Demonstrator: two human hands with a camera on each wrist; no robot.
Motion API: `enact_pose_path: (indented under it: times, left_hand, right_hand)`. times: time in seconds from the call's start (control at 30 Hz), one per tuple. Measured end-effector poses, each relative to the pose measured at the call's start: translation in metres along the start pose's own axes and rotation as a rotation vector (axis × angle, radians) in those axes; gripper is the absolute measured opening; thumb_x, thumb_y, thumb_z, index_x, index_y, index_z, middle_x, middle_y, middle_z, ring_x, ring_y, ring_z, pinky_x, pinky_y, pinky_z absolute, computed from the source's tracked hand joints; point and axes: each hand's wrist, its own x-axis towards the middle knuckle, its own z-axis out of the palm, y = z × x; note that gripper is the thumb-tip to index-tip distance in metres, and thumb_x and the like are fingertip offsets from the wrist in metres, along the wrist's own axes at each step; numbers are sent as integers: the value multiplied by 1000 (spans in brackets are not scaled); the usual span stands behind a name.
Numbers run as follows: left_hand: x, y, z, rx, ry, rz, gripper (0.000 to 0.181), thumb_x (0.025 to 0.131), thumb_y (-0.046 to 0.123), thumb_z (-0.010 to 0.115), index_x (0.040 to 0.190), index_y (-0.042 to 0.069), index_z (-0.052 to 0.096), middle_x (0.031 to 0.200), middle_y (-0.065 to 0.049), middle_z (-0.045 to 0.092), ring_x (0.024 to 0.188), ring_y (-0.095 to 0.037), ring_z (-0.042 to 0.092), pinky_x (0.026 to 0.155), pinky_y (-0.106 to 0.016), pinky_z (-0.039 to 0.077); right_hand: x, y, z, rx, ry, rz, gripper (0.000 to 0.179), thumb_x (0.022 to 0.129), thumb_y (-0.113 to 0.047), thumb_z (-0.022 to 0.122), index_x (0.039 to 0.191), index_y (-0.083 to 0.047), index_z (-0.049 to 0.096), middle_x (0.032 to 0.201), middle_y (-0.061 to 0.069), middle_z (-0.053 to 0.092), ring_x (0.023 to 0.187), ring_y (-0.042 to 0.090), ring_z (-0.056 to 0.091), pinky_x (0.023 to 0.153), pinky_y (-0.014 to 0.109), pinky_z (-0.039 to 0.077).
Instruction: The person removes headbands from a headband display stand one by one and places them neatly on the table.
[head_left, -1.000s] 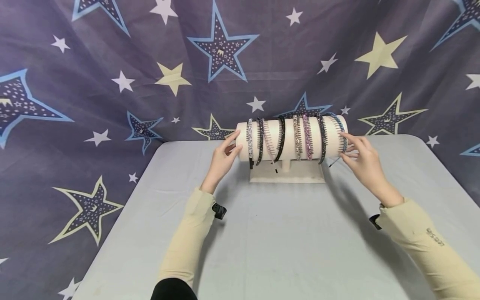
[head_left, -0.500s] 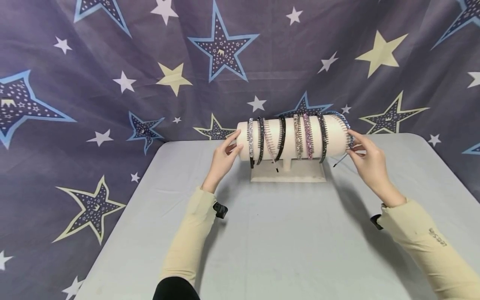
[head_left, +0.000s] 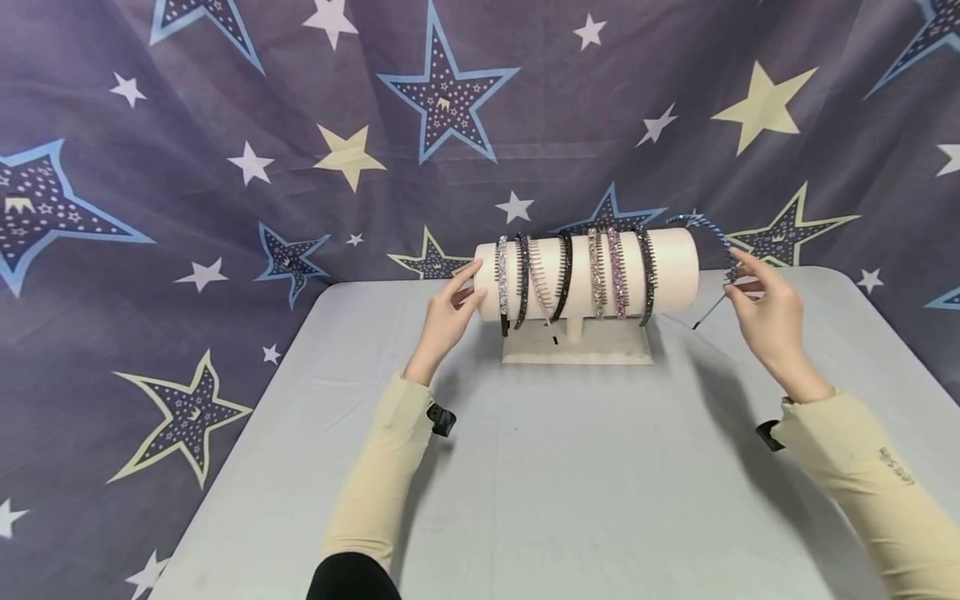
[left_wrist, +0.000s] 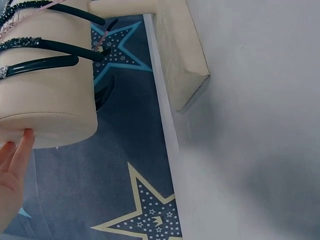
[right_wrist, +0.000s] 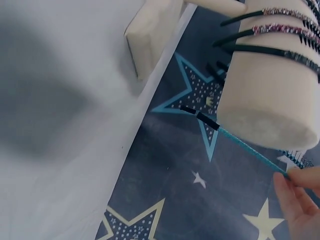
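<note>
A cream cylindrical display stand (head_left: 675, 271) carries a row of headbands, among them a silver one (head_left: 502, 275), a black one (head_left: 564, 275), a pink-purple one (head_left: 617, 275) and a dark one (head_left: 647, 279). My left hand (head_left: 442, 325) touches the cylinder's left end; in the left wrist view its straight fingers (left_wrist: 22, 155) rest against the flat end face. Off the right end, my right hand (head_left: 772, 317) pinches a blue headband (head_left: 708, 227) between thumb and fingers. Its blue arm with a black tip (right_wrist: 250, 151) hangs down in the right wrist view.
The stand's flat base (head_left: 577, 354) stands on a table with a pale grey cloth (head_left: 585, 483). Close behind the table hangs a dark curtain (head_left: 570, 125) with stars.
The blue headband has come off the cylinder's right end and moved rightward in my right hand. My left hand stays at the left end.
</note>
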Motion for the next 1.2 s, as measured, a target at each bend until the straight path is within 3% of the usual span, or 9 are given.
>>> enact_pose_path:
  times: [0.23, 0.5, 0.73, 0.77, 0.87, 1.0, 1.07, 1.13, 1.2]
  left_hand:
    - [1, 0, 1, 11, 0, 6, 43, 88, 5, 53, 130, 2, 43, 136, -13, 38, 113, -31, 48, 96, -30, 43]
    - [8, -33, 4, 9, 10, 4, 44, 88, 15, 55, 131, 14, 44, 137, -3, 39, 113, -24, 49, 95, -27, 44]
    - [8, -32, 4, 7, 11, 25, 44, 88, 15, 55, 130, 13, 45, 136, -4, 39, 112, -25, 50, 94, -27, 44]
    - [7, -28, 4, 6, 9, 23, 44, 88, 13, 54, 131, 11, 44, 136, -5, 39, 112, -26, 50, 94, -27, 44]
    - [5, -16, 3, 12, 5, 18, 44, 88, 8, 53, 130, 5, 43, 136, -10, 38, 113, -29, 49, 94, -24, 44]
    - [1, -3, 2, 14, 3, 13, 43, 88, 4, 52, 130, 1, 42, 136, -14, 38, 113, -31, 48, 94, -21, 43]
    - [1, -1, 2, 10, 3, 10, 43, 88, 5, 52, 130, 1, 42, 136, -13, 38, 113, -31, 48, 94, -21, 43]
    - [1, 0, 3, 5, 4, 8, 43, 88, 4, 52, 130, 2, 42, 136, -13, 38, 113, -31, 48, 94, -23, 43]
    - [1, -1, 3, -2, 4, 9, 43, 88, 5, 52, 130, 2, 43, 136, -13, 38, 112, -31, 48, 95, -26, 43]
  right_hand:
    - [4, 9, -9, -32, 53, 66, 44, 75, 14, 56, 115, -5, 59, 95, 23, 60, 67, -27, 37, 64, -8, 33]
    - [5, 22, -24, -110, 28, 133, 44, 77, 10, 55, 118, -8, 58, 96, 25, 61, 62, -30, 32, 59, -6, 28]
    - [6, 36, -41, -205, -12, 151, 45, 76, 10, 55, 117, -8, 59, 96, 25, 61, 58, -32, 26, 58, 5, 25]
    - [6, 38, -44, -213, -20, 148, 44, 75, 10, 55, 116, -7, 59, 94, 22, 63, 57, -32, 27, 58, 6, 26]
    - [5, 43, -52, -195, -53, 123, 43, 73, 11, 56, 113, -4, 60, 80, -18, 63, 55, -32, 29, 58, 11, 26]
    - [4, 51, -63, -151, -160, 137, 42, 73, 8, 56, 114, 1, 57, 69, -52, 28, 51, -29, 33, 54, 11, 27]
    - [4, 54, -68, -157, -236, 160, 43, 74, 7, 55, 116, 3, 55, 68, -47, 40, 50, -28, 36, 51, 7, 30]
    - [4, 57, -71, -167, -320, 205, 44, 76, 5, 54, 120, 3, 51, 76, -24, 63, 49, -25, 39, 48, 5, 34]
    - [3, 62, -74, -111, -397, 250, 47, 78, 4, 53, 124, -3, 50, 77, -15, 65, 50, -21, 45, 45, 4, 39]
